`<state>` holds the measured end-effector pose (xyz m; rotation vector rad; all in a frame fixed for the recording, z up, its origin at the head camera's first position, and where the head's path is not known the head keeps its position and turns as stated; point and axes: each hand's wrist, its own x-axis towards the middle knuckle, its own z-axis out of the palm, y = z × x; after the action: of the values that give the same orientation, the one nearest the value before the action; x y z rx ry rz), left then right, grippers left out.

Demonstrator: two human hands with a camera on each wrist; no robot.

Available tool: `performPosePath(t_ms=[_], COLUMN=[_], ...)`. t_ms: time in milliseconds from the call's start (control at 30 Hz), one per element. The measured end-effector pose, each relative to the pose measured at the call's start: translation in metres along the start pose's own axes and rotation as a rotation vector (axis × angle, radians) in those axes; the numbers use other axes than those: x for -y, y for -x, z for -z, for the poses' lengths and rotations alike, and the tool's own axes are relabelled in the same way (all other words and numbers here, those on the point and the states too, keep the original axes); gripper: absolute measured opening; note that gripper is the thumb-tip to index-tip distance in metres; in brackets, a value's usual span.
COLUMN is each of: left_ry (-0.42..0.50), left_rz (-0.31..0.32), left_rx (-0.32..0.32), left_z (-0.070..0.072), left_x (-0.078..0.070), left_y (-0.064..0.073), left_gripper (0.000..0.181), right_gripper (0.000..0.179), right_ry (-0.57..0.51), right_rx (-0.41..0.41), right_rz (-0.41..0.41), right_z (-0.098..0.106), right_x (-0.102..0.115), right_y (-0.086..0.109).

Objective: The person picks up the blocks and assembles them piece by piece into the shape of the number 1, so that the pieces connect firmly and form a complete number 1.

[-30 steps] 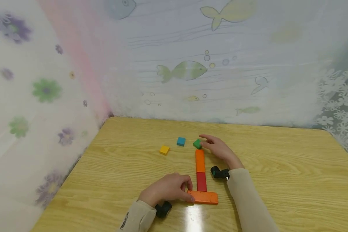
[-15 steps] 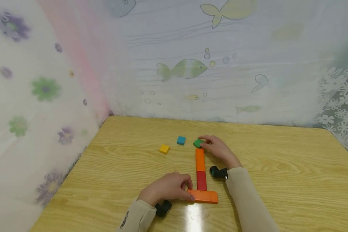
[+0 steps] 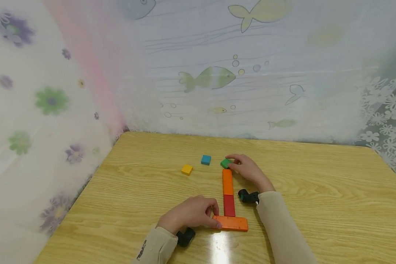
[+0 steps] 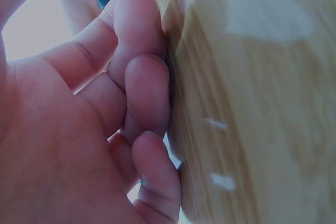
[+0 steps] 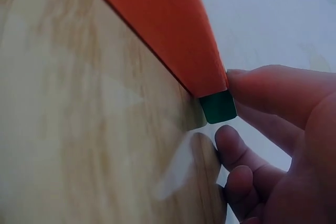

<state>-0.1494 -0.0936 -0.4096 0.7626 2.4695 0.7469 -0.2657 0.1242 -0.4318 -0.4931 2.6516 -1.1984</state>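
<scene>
On a wooden counter [image 3: 135, 176], the left hand [image 3: 189, 212] pinches a crosswise orange block [image 3: 233, 223]; beyond lie a yellow block [image 3: 187, 169] and a blue block [image 3: 206, 160]; then a red block [image 3: 229, 205] and second orange block [image 3: 227, 182] in line; at their far end, the right hand [image 3: 249, 170] pinches a green block [image 3: 225, 163].

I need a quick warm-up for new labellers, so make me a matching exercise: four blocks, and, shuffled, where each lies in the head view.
Column A
1. Green block
2. Red block
3. Yellow block
4. Blue block

Column B
a. Between two orange blocks
b. Left of green, right of yellow
c. At the fingertips of the right hand
d. Farthest left of all

Pairs: 1-c, 2-a, 3-d, 4-b
</scene>
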Motion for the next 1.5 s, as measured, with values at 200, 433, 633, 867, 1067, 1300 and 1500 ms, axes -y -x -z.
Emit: performPosePath(t_ms=[200, 433, 633, 867, 1067, 1300, 1500], left_ry=[0.011, 0.018, 0.031, 0.041, 0.05, 0.057, 0.037], left_rz=[0.014, 0.011, 0.025, 0.015, 0.015, 0.025, 0.009], left_rx=[0.001, -0.002, 0.005, 0.005, 0.005, 0.016, 0.011], left_z=[-0.0003, -0.0001, 0.0006, 0.0009, 0.0012, 0.0001, -0.0006], left_x=[-0.0003, -0.0007, -0.0009, 0.0, -0.0013, -0.0008, 0.0011], left_y=[0.0, -0.0004, -0.0009, -0.0006, 0.0004, 0.0002, -0.0014], left_gripper=[0.027, 0.028, 0.028, 0.027, 0.027, 0.026, 0.026], right_gripper=[0.036, 0.036, 0.036, 0.036, 0.035, 0.034, 0.033], right_ry=[-0.041, -0.051, -0.055, -0.053, -0.058, -0.056, -0.061], right_rx=[-0.006, -0.003, -0.003, -0.002, 0.0, 0.0, -0.009], right_rz=[-0.021, -0.018, -0.022, -0.031, -0.031, -0.032, -0.03], right_z=[-0.0006, 0.001, 0.0018, 0.0019, 0.0017, 0.0013, 0.0016], right_x=[0.0001, -0.0005, -0.0014, -0.0009, -0.0003, -0.0015, -0.0023], right_y=[0.0014, 0.0025, 0.0035, 0.0041, 0.0049, 0.005, 0.0047])
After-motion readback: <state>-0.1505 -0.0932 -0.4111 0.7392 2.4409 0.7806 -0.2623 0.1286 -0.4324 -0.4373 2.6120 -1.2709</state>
